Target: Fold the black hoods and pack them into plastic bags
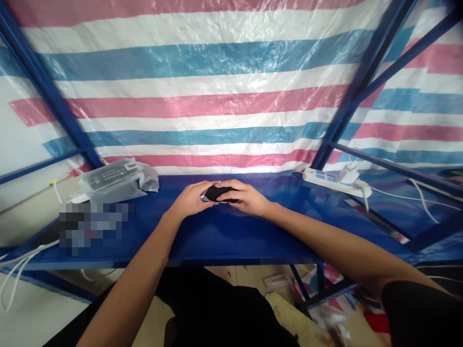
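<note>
Near the back middle of the blue metal shelf, both hands are wrapped round a small, rounded black computer mouse [217,193] with a silver-grey edge. My left hand [191,198] grips its left end, fingers behind and thumb in front. On the right end, my right hand [249,196] has its fingers curled over the black top. Parts of the mouse are hidden under the fingers. I cannot tell whether it touches the shelf or is held just above it.
A grey plastic-wrapped package [112,180] lies at the back left, beside a blurred-out patch. At the back right is a white power strip [325,182] with plugs and cables. Blue metal posts [356,96] frame the shelf [217,241]; a striped plastic sheet [202,106] hangs behind.
</note>
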{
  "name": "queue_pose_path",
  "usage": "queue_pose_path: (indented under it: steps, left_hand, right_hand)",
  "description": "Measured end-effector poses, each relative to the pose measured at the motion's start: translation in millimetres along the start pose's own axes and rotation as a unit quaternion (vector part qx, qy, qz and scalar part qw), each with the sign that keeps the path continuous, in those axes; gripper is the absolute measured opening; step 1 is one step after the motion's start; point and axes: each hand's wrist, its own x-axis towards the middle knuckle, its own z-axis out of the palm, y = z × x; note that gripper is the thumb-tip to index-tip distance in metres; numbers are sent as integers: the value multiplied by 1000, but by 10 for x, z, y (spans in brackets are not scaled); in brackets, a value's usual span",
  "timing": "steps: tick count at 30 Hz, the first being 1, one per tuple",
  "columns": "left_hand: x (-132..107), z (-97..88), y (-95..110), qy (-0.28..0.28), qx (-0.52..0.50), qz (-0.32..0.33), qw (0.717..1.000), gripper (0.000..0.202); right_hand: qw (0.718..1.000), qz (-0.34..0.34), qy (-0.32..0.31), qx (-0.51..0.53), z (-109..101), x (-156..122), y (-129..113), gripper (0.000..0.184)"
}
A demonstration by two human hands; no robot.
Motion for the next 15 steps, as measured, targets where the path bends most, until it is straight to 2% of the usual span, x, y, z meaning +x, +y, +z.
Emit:
queue_pose_path:
  steps: [2,4,6,8,11,15]
  left_hand:
    - [14,7,25,3,-28,-9,1000,58]
    - [32,8,16,15,-43,-17,999,53]
    - [48,1,-13,41,-33,-20,998,52]
    - [56,-7,-44,67,-11,-27,997,54]
    - [52,6,-59,63,5,-43,997,54]
    - [38,70,-30,48,5,-46,998,60]
  right_hand:
    - [1000,6,9,28,-2,6,9,38]
    - [999,23,3,26,-23,12,21,52]
    - [999,48,-9,2,-63,15,38,67]
    - [997,71,-14,-19,-108,10,61,73]
    - [994,100,-10,-31,-151,-11,95,63]
    - [991,133,26,-21,-121,-39,128,48]
